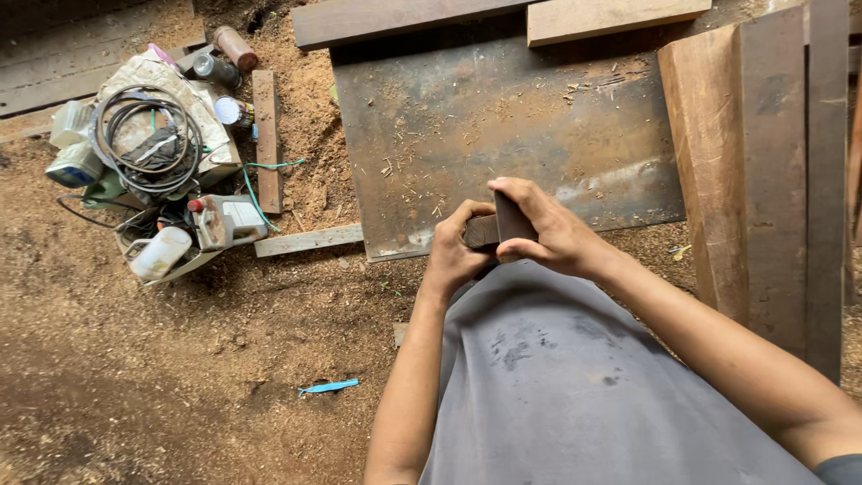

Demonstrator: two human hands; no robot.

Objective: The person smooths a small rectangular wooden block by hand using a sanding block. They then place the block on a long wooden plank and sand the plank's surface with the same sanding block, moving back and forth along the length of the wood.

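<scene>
Both hands hold one small dark block (499,226) up in front of the person's grey shirt (575,377). Left hand (453,251) curls its fingers around the left end of the block. Right hand (546,226) wraps over the right end from above, with its fingers bent tight over the top. The block is short and flat. Its long side runs left to right, and the right end tips up a bit. Most of it hides under the fingers, so its full shape is hard to tell.

Just past the hands, a big rusty metal sheet (503,126) lies flat on the ground, with wood bits sprinkled on it. Thick wood planks (763,171) stand on the right, with their long sides running near to far. Two more boards (503,18) lie across the far edge of the sheet.

Far to the left sits a messy pile. A coil of grey cable (144,135) rests on a dirty white bag (206,117). Beside it, a white tray (166,269) holds a white bottle (160,253) and a small tool with a red knob (224,220). A few cans (224,67) lie at the far side of the pile. A thin wood strip (308,241) lies between the pile and the sheet.

Sawdust covers the ground (135,377). A small blue scrap (329,387) lies on it, near the left arm.
</scene>
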